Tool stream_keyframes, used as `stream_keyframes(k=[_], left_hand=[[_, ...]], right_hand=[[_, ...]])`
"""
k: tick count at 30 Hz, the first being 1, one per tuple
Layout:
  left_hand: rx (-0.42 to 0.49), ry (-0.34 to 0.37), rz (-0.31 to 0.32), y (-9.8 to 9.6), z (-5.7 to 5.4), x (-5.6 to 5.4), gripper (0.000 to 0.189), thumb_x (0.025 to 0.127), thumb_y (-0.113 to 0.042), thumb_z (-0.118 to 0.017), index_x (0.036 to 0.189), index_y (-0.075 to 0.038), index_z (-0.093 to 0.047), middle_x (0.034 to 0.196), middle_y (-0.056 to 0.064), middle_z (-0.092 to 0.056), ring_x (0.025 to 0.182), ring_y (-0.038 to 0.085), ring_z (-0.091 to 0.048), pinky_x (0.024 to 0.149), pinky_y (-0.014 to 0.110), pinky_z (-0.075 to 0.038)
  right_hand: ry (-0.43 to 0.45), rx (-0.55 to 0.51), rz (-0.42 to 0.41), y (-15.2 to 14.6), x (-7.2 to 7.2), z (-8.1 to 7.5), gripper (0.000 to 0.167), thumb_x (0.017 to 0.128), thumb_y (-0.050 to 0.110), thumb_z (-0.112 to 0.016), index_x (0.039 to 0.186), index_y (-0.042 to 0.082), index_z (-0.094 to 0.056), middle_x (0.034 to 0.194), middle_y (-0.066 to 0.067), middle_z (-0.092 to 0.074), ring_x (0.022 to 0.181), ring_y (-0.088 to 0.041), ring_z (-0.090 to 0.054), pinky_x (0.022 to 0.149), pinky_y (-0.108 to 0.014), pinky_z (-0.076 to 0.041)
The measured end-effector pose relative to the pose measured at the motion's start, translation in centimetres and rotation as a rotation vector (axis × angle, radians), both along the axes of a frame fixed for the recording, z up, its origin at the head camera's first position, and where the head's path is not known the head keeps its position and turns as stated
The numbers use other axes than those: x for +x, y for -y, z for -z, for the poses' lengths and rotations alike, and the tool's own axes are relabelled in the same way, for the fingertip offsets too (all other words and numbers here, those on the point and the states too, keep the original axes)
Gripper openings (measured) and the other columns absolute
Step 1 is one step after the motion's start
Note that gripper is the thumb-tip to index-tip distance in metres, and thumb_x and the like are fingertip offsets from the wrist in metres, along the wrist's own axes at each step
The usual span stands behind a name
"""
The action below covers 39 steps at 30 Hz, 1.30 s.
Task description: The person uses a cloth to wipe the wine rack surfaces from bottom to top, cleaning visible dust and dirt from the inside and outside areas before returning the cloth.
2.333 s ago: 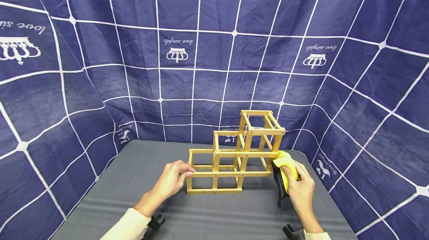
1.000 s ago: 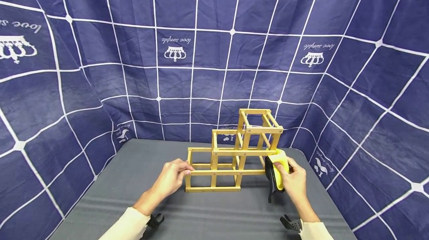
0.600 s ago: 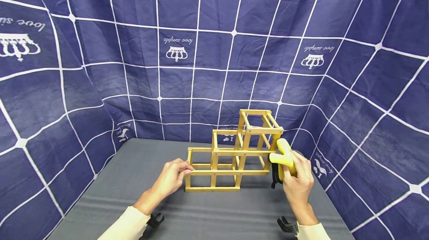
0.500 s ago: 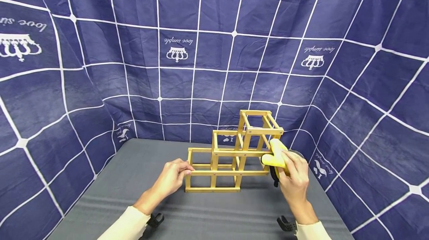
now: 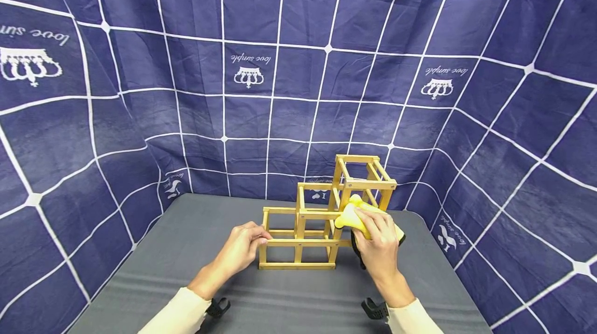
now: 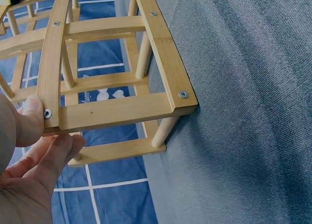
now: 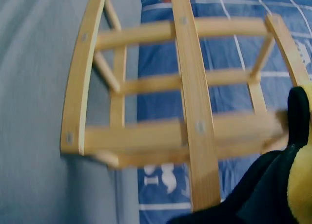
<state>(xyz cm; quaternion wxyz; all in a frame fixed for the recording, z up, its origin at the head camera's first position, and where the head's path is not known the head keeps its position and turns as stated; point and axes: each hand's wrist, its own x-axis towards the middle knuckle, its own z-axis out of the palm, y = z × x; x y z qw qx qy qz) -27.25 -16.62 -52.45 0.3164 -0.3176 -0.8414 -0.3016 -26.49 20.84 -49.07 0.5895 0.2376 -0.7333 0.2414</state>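
In the head view, a stepped wooden rack [image 5: 319,215] stands upright on a grey table [image 5: 186,241], in front of a blue curtain [image 5: 298,116]. The left hand [image 5: 238,248] pinches the left end of its lower front rail, while the right hand [image 5: 380,241] grips a bunched yellow cloth [image 5: 349,217] with black edging at the front of the taller part. The left wrist view shows the thumb on the rail near a screw [image 6: 47,114] and the fingers beneath. The rack looks light and stiff, likely easy to nudge, so a rail end close to a joint seems a sound place to hold. In the blurred right wrist view the cloth overlaps the rack; where exactly they touch is hard to tell. It looks soft and floppy, best gathered in the fingers.
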Motion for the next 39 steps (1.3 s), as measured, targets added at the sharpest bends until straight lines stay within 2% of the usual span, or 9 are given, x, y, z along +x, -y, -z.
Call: stream_keyframes(k=[7, 12, 14, 19, 23, 26, 31, 35, 39], left_hand=[[0.011, -0.003, -0.001, -0.1, 0.0, 0.1, 0.019, 0.092, 0.004, -0.091, 0.093, -0.015, -0.085, 0.088, -0.001, -0.078, 0.082, 0.017, -0.079, 0.071, 0.03, -0.065], [0.012, -0.005, 0.009, -0.1, 0.2, 0.0, 0.018, 0.093, 0.003, -0.091, 0.094, -0.014, -0.085, 0.087, -0.001, -0.077, 0.078, 0.011, -0.074, 0.068, 0.027, -0.062], [0.013, -0.018, 0.014, -0.1, 0.2, -0.1, 0.019, 0.092, 0.004, -0.091, 0.094, -0.014, -0.085, 0.087, -0.001, -0.077, 0.077, 0.01, -0.072, 0.067, 0.025, -0.061], [0.019, -0.054, 0.007, 0.0, 0.2, -0.1, 0.021, 0.089, 0.005, -0.091, 0.093, -0.015, -0.085, 0.086, -0.001, -0.077, 0.078, 0.014, -0.076, 0.069, 0.028, -0.064], [0.01, -0.052, -0.003, 0.0, 0.2, 0.0, 0.02, 0.09, 0.004, -0.091, 0.093, -0.015, -0.085, 0.087, -0.001, -0.077, 0.08, 0.015, -0.077, 0.071, 0.029, -0.065], [0.006, -0.05, -0.006, -0.1, 0.2, -0.1, 0.02, 0.09, 0.004, -0.091, 0.093, -0.015, -0.084, 0.088, 0.0, -0.077, 0.081, 0.016, -0.079, 0.072, 0.031, -0.066], [0.011, -0.05, -0.002, 0.0, 0.3, -0.2, 0.021, 0.09, 0.004, -0.091, 0.093, -0.015, -0.085, 0.09, 0.001, -0.08, 0.092, 0.027, -0.086, 0.075, 0.032, -0.069], [0.02, -0.038, 0.02, 0.1, 0.3, -0.2, 0.019, 0.092, 0.005, -0.089, 0.094, -0.014, -0.085, 0.092, 0.006, -0.081, 0.102, 0.037, -0.088, 0.074, 0.03, -0.069], [0.028, -0.037, 0.036, 0.2, 0.3, -0.3, 0.019, 0.091, 0.007, -0.088, 0.094, -0.012, -0.084, 0.091, 0.007, -0.081, 0.104, 0.042, -0.088, 0.073, 0.03, -0.069]], right_hand=[[-0.025, -0.103, -0.025, 2.7, 0.1, 0.3, 0.041, 0.075, -0.002, -0.099, 0.115, 0.005, -0.089, 0.106, -0.013, -0.085, 0.094, -0.039, -0.076, 0.086, -0.047, -0.059], [-0.008, -0.115, -0.048, 4.0, 0.3, 0.6, 0.043, 0.077, -0.001, -0.1, 0.117, 0.006, -0.088, 0.1, -0.013, -0.079, 0.094, -0.036, -0.074, 0.087, -0.046, -0.059], [-0.009, -0.106, -0.038, 4.9, 0.3, 0.6, 0.043, 0.076, -0.001, -0.101, 0.117, 0.007, -0.088, 0.1, -0.012, -0.077, 0.093, -0.035, -0.073, 0.085, -0.046, -0.059], [-0.034, -0.022, -0.015, 8.3, 0.0, 0.3, 0.041, 0.077, 0.002, -0.102, 0.115, 0.01, -0.089, 0.1, -0.008, -0.077, 0.089, -0.032, -0.073, 0.078, -0.047, -0.06], [-0.027, 0.05, -0.006, 11.0, -0.2, -0.2, 0.037, 0.08, 0.009, -0.103, 0.113, 0.01, -0.087, 0.101, -0.006, -0.076, 0.086, -0.029, -0.07, 0.075, -0.045, -0.058], [-0.009, 0.079, 0.008, 11.9, -0.3, -0.5, 0.036, 0.08, 0.011, -0.104, 0.112, 0.01, -0.086, 0.104, -0.006, -0.076, 0.086, -0.028, -0.069, 0.075, -0.043, -0.058], [-0.001, 0.133, 0.021, 10.6, -0.2, -0.8, 0.042, 0.078, 0.007, -0.104, 0.116, 0.009, -0.086, 0.107, -0.008, -0.077, 0.088, -0.029, -0.069, 0.077, -0.044, -0.06], [-0.018, 0.156, 0.007, 7.6, -0.2, -0.7, 0.043, 0.079, 0.005, -0.101, 0.12, 0.008, -0.086, 0.108, -0.009, -0.078, 0.088, -0.032, -0.07, 0.076, -0.047, -0.06], [-0.052, 0.168, -0.051, 4.1, -0.3, -0.5, 0.041, 0.08, 0.001, -0.094, 0.121, 0.005, -0.087, 0.109, -0.012, -0.081, 0.09, -0.035, -0.072, 0.077, -0.05, -0.06]])
